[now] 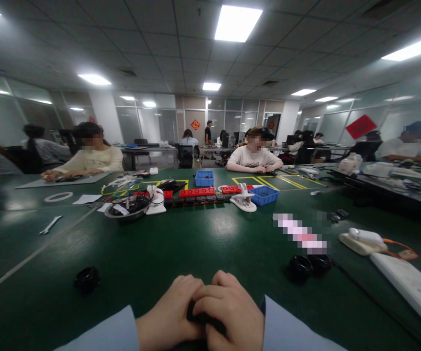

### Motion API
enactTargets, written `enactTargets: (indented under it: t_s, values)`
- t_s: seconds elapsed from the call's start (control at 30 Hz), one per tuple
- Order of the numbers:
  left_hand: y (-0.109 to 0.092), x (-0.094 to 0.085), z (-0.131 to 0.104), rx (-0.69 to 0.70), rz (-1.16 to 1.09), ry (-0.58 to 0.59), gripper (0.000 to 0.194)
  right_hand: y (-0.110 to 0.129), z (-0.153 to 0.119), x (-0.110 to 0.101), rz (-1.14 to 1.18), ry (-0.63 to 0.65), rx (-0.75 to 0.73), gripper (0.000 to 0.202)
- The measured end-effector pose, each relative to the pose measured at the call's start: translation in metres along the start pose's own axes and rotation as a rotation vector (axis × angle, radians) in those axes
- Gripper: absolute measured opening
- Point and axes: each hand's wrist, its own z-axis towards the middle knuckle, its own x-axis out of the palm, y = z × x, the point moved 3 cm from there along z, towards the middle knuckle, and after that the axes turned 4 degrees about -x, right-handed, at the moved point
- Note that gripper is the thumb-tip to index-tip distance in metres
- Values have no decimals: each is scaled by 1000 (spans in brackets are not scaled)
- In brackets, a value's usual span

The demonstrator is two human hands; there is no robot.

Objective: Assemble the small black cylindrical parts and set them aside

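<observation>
Both hands meet at the bottom centre, over the near part of the green table [152, 253]. My left hand [176, 309] has its fingers wrapped round a black object [205, 319], mostly hidden between the palms. My right hand [232, 307] closes over the same object from the other side, its fingertips touching the left hand. What the object is cannot be made out. A black ring-shaped part [87, 279] lies to the left of the hands. Two similar black parts [300, 267] lie side by side to the right.
Blue bins [204, 178] and red socket strips [197, 191] stand mid-table beside a metal bowl [126, 209]. A wrench [50, 224] lies left. White devices [410, 287] and a black cable lie right. Two people sit across the table.
</observation>
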Motion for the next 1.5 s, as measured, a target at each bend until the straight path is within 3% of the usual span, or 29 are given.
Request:
enactTargets:
  t_s: [0.2, 0.43, 0.6, 0.87, 1.07, 1.17, 1.27, 1.5]
  values:
    - [2, 0, -1, -32, -34, -24, 32, -1, -1, 7, 16, 37, -124, 6]
    - [3, -1, -2, -35, -33, -15, 28, -3, -4, 11, -107, 32, -183, 26]
    - [2, -4, -2, -72, -72, -28, 33, -15, -3, 4, -208, -33, -16, 31]
    - [3, -5, -2, -75, -60, 2, 39, -37, 1, 2, -253, 28, 270, 38]
    - [4, -4, -3, -80, -44, -15, 40, -30, -2, -7, -106, -182, 233, 21]
    - [5, -4, -3, -80, -42, -26, 39, -22, -4, -11, -73, -267, 183, 33]
    - [4, -4, -3, -49, -51, -35, 38, -18, -5, -9, -85, -237, 187, 42]
    - [1, -4, 0, -29, -37, -37, 36, -14, -2, -2, -79, -91, 260, 27]
